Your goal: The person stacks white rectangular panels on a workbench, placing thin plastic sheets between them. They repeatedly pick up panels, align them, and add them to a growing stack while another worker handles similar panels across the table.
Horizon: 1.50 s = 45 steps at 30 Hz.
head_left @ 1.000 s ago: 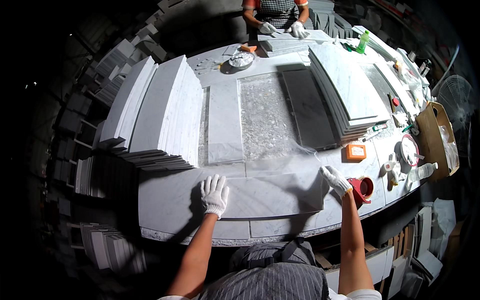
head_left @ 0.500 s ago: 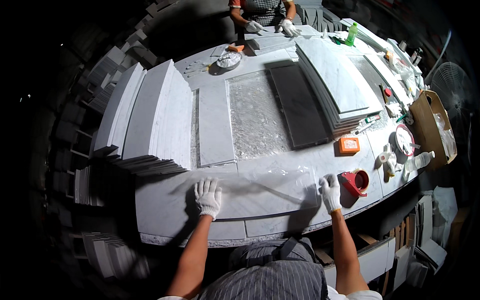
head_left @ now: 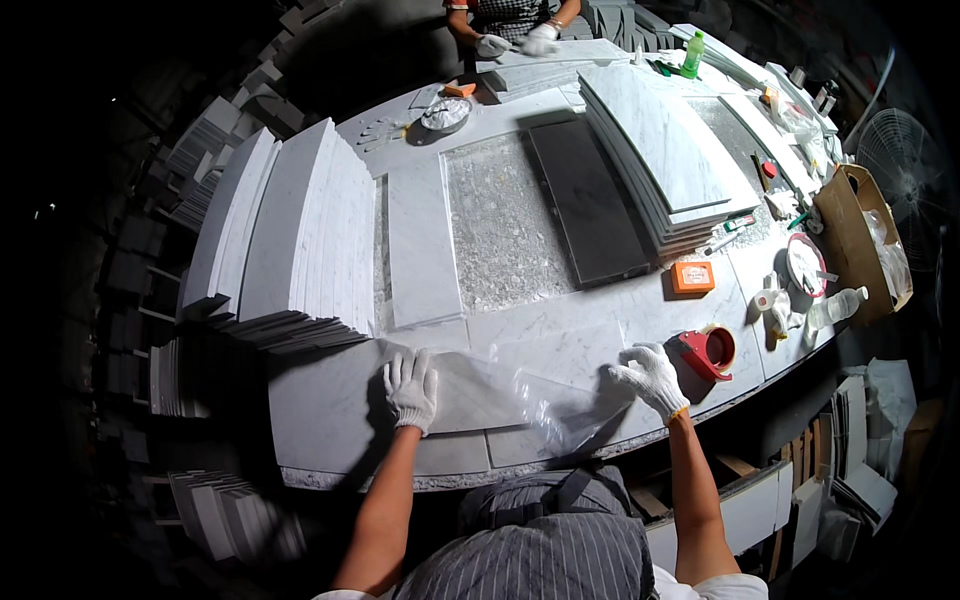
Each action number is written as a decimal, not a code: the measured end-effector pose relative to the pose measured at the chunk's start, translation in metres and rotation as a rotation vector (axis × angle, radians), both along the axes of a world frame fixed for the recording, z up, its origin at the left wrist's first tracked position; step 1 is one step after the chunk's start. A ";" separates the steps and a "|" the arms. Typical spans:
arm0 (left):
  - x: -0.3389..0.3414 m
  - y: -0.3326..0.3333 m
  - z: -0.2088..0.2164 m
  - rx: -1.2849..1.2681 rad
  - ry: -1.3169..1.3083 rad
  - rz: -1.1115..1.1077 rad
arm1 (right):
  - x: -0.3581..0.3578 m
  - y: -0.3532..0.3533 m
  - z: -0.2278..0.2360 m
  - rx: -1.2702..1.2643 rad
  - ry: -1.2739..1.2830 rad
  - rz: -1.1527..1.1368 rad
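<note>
A sheet of clear plastic film (head_left: pixel 560 395) lies rumpled along the near side of the marble-topped table (head_left: pixel 320 425), its front part creased and sagging toward the table's front edge. My left hand (head_left: pixel 410 388), in a white knitted glove, presses flat on the film's left part with the fingers spread. At the film's right end, my gloved right hand (head_left: pixel 652 382) has bent fingers closed on it. Just right of that hand rests a red tape dispenser (head_left: pixel 706 355) with a roll of tape.
Stacks of white marble slabs stand left (head_left: pixel 285 225) and right (head_left: pixel 660 140). A dark slab (head_left: pixel 590 205), an orange box (head_left: pixel 692 277), a bowl of white paste (head_left: pixel 445 115) and a carton (head_left: pixel 860 235) share the table. Opposite, a co-worker's gloved hands (head_left: pixel 515 42) work over slabs.
The film's right part has shifted and folded toward the front edge, and my right hand has turned inward over it. My left hand stays flat. The co-worker's right hand has moved left.
</note>
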<state>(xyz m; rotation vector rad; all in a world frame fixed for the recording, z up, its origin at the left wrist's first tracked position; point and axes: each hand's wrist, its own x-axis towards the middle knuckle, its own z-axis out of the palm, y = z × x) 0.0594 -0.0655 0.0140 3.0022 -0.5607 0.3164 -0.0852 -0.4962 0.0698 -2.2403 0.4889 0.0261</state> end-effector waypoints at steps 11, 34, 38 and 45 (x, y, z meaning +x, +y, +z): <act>0.004 0.008 -0.016 0.080 -0.023 -0.001 | -0.054 0.011 0.021 -0.329 0.012 0.454; 0.000 0.000 0.002 -0.029 0.001 0.004 | 0.050 0.038 -0.082 -0.134 -0.372 -0.413; 0.000 -0.001 0.005 -0.021 0.030 0.010 | 0.066 0.029 -0.068 -0.120 -0.382 -0.333; -0.001 0.000 0.008 -0.043 0.021 0.008 | 0.087 0.013 -0.093 -0.228 -0.225 -0.295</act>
